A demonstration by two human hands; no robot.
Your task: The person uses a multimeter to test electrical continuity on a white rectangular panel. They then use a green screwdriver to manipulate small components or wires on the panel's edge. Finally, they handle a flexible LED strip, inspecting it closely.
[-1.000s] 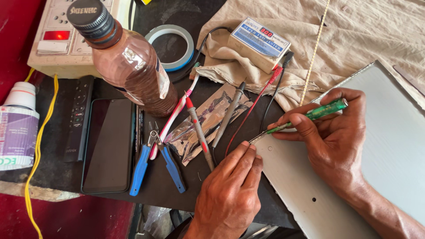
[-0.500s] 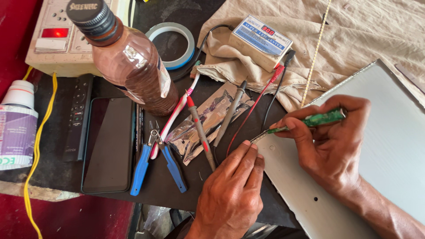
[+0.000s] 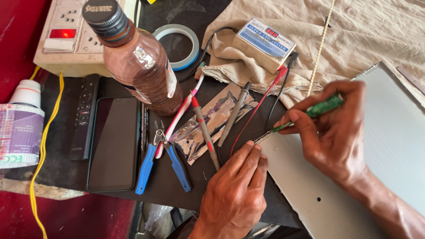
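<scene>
The right hand [image 3: 336,132] pinches a screwdriver [image 3: 310,113] — translucent green handle, thin metal shaft — tip at the corner of a pale grey panel [image 3: 398,146]. The left hand [image 3: 234,194] presses flat, fingers together, on the panel's edge.

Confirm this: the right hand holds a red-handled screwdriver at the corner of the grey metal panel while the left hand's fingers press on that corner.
Not quite. The head view shows the right hand holding a green-handled screwdriver, not red. The rest stands: its tip is at the corner of the grey metal panel, where the left hand presses.
</scene>
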